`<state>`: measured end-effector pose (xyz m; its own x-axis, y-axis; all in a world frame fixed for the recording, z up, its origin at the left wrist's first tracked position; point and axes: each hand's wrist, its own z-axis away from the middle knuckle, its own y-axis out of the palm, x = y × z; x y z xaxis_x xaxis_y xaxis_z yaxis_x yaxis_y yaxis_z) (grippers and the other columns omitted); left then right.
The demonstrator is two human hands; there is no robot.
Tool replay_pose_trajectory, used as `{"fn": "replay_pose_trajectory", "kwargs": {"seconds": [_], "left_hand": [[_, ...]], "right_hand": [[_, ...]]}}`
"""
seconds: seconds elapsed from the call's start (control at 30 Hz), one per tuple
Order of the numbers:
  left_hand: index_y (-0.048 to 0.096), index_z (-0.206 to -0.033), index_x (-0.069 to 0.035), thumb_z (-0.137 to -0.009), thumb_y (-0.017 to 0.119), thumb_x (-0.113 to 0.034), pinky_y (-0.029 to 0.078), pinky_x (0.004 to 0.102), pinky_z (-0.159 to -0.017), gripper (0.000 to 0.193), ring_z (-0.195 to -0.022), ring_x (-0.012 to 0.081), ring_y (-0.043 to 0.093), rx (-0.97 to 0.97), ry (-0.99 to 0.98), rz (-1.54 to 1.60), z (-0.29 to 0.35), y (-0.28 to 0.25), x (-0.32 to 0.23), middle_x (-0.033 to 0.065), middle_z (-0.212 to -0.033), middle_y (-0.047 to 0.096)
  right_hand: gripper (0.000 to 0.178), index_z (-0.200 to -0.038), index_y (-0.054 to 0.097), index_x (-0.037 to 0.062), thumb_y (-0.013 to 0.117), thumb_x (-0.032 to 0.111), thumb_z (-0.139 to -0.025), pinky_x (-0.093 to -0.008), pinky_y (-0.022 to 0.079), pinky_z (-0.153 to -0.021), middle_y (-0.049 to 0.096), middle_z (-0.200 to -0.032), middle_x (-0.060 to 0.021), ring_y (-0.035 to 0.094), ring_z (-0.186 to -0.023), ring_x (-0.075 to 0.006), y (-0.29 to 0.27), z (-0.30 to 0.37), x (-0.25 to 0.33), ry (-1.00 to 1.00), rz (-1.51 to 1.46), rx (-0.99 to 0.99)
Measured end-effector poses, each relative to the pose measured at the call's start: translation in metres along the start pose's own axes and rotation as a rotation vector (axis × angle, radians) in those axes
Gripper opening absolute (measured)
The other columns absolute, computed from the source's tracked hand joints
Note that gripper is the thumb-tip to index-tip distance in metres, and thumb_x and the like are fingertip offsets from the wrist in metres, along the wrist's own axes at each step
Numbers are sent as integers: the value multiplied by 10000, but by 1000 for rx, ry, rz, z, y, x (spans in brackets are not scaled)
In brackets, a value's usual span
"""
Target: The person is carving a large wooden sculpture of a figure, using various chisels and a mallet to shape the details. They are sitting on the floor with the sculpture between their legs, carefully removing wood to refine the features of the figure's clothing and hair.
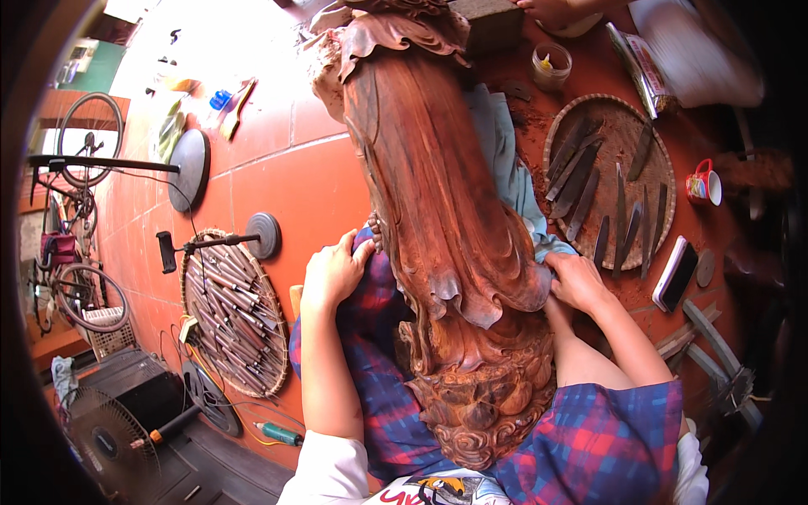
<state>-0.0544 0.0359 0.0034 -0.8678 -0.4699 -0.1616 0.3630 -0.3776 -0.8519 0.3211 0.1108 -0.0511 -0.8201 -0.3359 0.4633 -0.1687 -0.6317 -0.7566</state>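
Observation:
A large reddish-brown carved wooden statue [438, 185] lies lengthwise over my lap, its scrolled base toward me and its far end cut off by the top edge. My left hand [335, 271] rests over my plaid-covered knee beside the statue's left side, thumb and fingers apart. At the statue's right side, my right hand [579, 279] is closed at the rim of the carved drapery, its fingertips partly hidden. Light blue cloth [509, 160] is bunched along that side, reaching near my right fingers. No tool shows in either hand.
Left stands a round basket [276, 316] of many handled carving tools, with a phone stand [210, 242] over it. Right, a woven tray [557, 118] holds flat dark blades, near a red mug [704, 183] and phone [675, 273]. A fan [109, 442] stands lower left; another person's hand [551, 12] shows at top.

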Motion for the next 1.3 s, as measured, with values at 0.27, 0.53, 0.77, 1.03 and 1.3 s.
{"fn": "replay_pose_trajectory", "kwargs": {"seconds": [0.27, 0.53, 0.77, 1.03, 1.3], "left_hand": [[548, -1211, -56, -943, 420, -374, 454, 474, -865, 435, -996, 415, 581, 1, 22, -15, -1, 1, 5, 243, -1031, 628], [527, -1272, -94, -935, 427, -464, 451, 465, -899, 510, -1037, 394, 585, 109, -25, -61, -9, -1, 2, 239, -1084, 624], [543, -1237, -101, -940, 432, -391, 475, 478, -822, 431, -921, 411, 619, 35, 57, -85, -5, 5, 13, 256, -953, 646], [546, -1231, -112, -947, 424, -376, 474, 481, -817, 407, -913, 409, 618, 18, 65, -122, -6, 7, 10, 249, -938, 648], [536, -1248, -116, -945, 429, -378, 471, 484, -822, 414, -922, 410, 616, 16, 95, -145, -9, 14, 21, 245, -954, 649]], "right_hand": [[249, -838, 572, 42, 722, 214, -739, -469, 481, -689, 643, -822, -158, 615, -811, -378, 5, 1, -8, -37, -47, 2], [239, -846, 573, 46, 712, 211, -743, -467, 481, -701, 647, -817, -157, 619, -833, -368, 5, 4, -12, -45, -90, -4], [125, -842, 656, 12, 700, 113, -783, -271, 486, -552, 653, -673, -56, 610, -575, -107, -22, -7, -46, 145, -780, -13], [212, -768, 652, 12, 667, 205, -854, -228, 450, -462, 624, -645, -24, 575, -509, -79, -63, -49, -90, 429, -887, -258], [164, -720, 653, 20, 748, 149, -755, -307, 516, -540, 649, -617, -82, 644, -535, -145, -39, -60, -89, 500, -545, -374]]}}
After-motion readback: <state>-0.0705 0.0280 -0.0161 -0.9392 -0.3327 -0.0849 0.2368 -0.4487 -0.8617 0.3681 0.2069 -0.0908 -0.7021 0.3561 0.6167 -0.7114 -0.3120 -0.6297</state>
